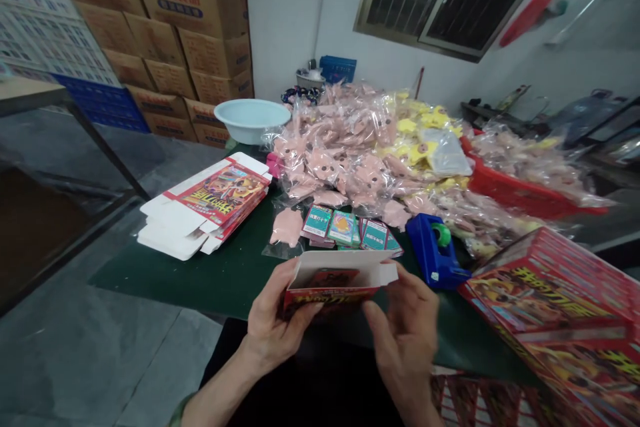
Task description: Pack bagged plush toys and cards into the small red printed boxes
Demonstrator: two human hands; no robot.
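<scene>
- Green table [215,273] spread wide as the work surface, everything laid within arm's reach of the near edge.
- Stacked brown cartons [170,33] against the far left wall, kept off the table.
- Heap of bagged pink toys [345,160] piled across the middle of the table, with bagged yellow toys [425,127] at the far side; loose and unsorted, easy to pick from.
- Large red printed display box [550,293] at the right, close to the right hand, lying tilted at the table's corner.
- Red tray [510,190] behind it, holding more bagged toys.
- Stack of flat unfolded boxes [205,207] at the left, laid flat, near the left hand's side.
- Pale blue basin [253,119] at the back, beside the heap.
- Blue tape dispenser [433,250] just right of centre, between the heap and the display box.
- Row of small card packs [345,227] just beyond the hands, fanned out side by side.
- Small red box [333,283] held up over the near table edge, between both hands, top flap open and turned up so the white inside faces the camera.
- Left hand [273,323] gripping the box's left end, thumb on the front face, fingers wrapped behind to steady it.
- Right hand [407,327] at the box's right end, fingers loosely curled, fingertips touching the side flap; a light hold rather than a firm clench.
</scene>
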